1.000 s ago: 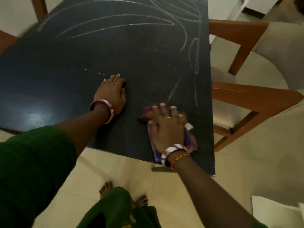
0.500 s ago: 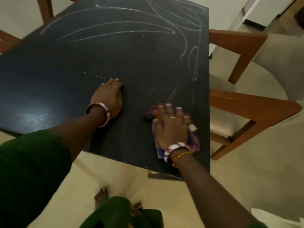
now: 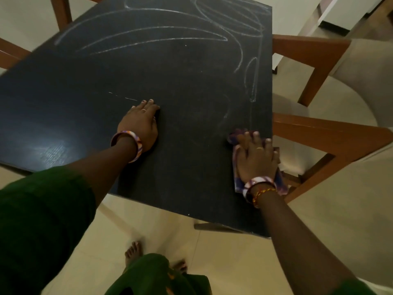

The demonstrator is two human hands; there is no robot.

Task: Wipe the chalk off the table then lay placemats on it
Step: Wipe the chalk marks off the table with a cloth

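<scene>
Fingers (image 3: 258, 138) of your right hand (image 3: 256, 160) lie flat, pressing the cloth (image 3: 238, 184) at the table's (image 3: 191, 177) right edge so it rubs. Far-side chalk lines (image 3: 148, 33) remain. Your left hand (image 3: 139, 124) rests flat, holding nothing, to steady you.

We take this for a home dining area. A dark table (image 3: 89, 86) stands on pale floor tiles (image 3: 161, 226), and wooden chairs with pale upholstered seats (image 3: 331, 86) are drawn up on its right side. Near the table's front edge we see the person's bare feet (image 3: 133, 251).
</scene>
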